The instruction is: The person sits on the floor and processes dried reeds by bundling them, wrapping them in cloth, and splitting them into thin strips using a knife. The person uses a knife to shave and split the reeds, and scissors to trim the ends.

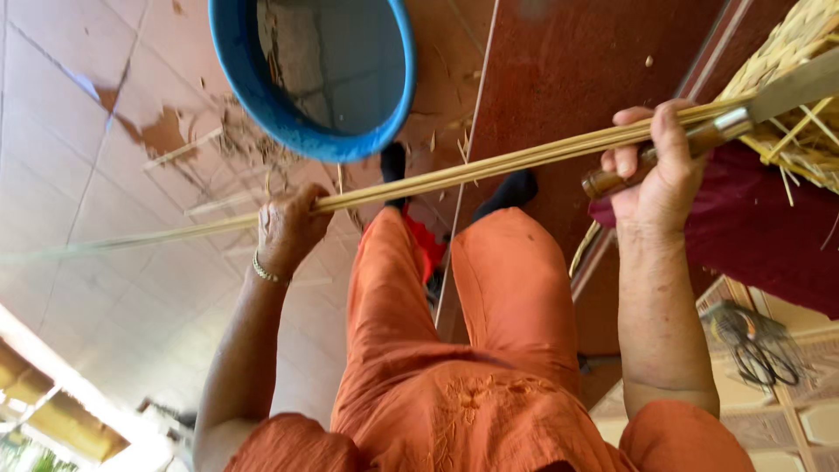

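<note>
A bundle of long, thin bamboo strips [454, 175] is held across the view, running from about 9 o'clock up to 3 o'clock. The left hand [287, 229] is closed around the strips near their middle, its fingers [297, 205] wrapped over them; a thin bracelet [266, 273] is worn at that wrist. The right hand [655, 166] is clenched on both the strips and the wooden handle of a knife [743, 109], whose flat blade is laid along the strips toward 2 o'clock.

The step in hand is judged to be the splitting or paring of the strips — the blade seems set at their far end. The next move would call for a steady grip from the left hand while the blade is drawn along the grain, kept flat so the strip is not cut through.

No packages, labels or signs can be made out. A round blue basin [262, 96] stands at 12 o'clock on the tiled floor [70, 131], with shavings scattered beside it; woven cane work [800, 52] lies at 2 o'clock over a dark red cloth [769, 236]. Orange trousers [489, 288] fill the middle.
</note>
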